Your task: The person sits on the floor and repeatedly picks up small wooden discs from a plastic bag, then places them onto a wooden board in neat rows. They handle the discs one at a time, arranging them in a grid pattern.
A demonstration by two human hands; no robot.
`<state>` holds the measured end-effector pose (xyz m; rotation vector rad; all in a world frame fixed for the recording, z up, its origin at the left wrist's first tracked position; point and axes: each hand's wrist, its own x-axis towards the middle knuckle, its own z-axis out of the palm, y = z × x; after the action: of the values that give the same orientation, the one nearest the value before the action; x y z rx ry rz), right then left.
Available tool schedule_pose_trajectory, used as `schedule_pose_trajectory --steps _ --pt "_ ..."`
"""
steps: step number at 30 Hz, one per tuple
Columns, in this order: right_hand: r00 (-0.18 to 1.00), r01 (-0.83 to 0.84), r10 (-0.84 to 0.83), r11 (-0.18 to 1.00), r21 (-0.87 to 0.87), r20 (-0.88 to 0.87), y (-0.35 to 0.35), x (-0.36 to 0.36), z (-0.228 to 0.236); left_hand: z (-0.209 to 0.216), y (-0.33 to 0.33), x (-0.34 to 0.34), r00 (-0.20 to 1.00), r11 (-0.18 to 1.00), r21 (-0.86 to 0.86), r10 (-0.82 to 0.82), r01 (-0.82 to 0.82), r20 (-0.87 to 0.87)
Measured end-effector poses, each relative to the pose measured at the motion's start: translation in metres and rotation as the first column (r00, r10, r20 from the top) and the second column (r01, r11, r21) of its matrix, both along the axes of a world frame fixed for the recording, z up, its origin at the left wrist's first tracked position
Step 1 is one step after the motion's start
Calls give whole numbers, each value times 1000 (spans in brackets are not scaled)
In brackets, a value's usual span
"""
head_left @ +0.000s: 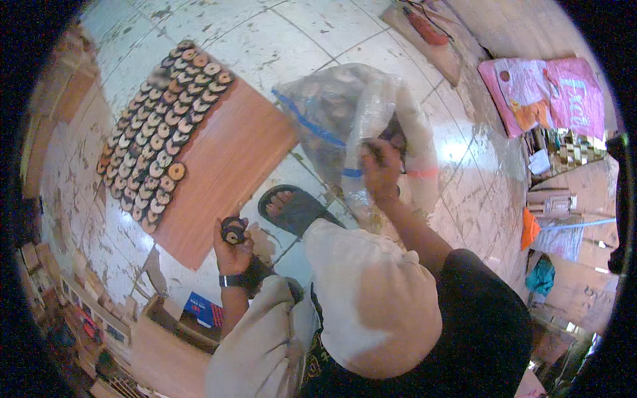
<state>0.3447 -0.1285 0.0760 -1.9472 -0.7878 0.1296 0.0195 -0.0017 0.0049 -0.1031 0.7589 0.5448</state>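
My left hand (232, 255), with a band on the wrist, is closed around dark-rimmed round discs (233, 232) with a hole in the middle; how many is hidden. It is beside the near edge of a brown wood-grain board (225, 159). Overlapping rows of similar ring-shaped discs (158, 142), pale-faced with dark edges, cover the board's far left part. At the mouth of a large clear plastic bag (332, 99), my right hand (381, 169) has its fingers curled. Dark contents (396, 136) show beside it. Whatever its fingers grip is hidden.
My sandalled foot (292, 209) rests on the scuffed tile floor (318, 30) between board and bag. A pink printed sack (551, 93) lies at the right, near a teal plastic bundle (541, 275). A blue box (204, 309) sits in a wooden container at the lower left.
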Motion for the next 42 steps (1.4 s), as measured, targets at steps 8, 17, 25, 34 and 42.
schedule_pose_trajectory --steps 8,17,25,34,42 --pt "995 -51 100 692 -720 25 -79 92 -46 -3 -9 16 999 999 -18 26 -26 -27" --pt "978 35 -169 717 -697 -125 -59 48 -111 -10 -6 4 990 989 31 -141 141 -26" --pt "926 197 -333 825 -530 -175 -72 47 -137 -9 -10 10 986 981 103 -165 163 13" --pt "898 180 -137 982 64 -418 -59 26 6 15 -14 21 997 992 -111 -65 61 -41" --pt "755 -617 474 747 -248 -453 101 -53 -53 -4 -7 18 997 996 46 -75 75 5"
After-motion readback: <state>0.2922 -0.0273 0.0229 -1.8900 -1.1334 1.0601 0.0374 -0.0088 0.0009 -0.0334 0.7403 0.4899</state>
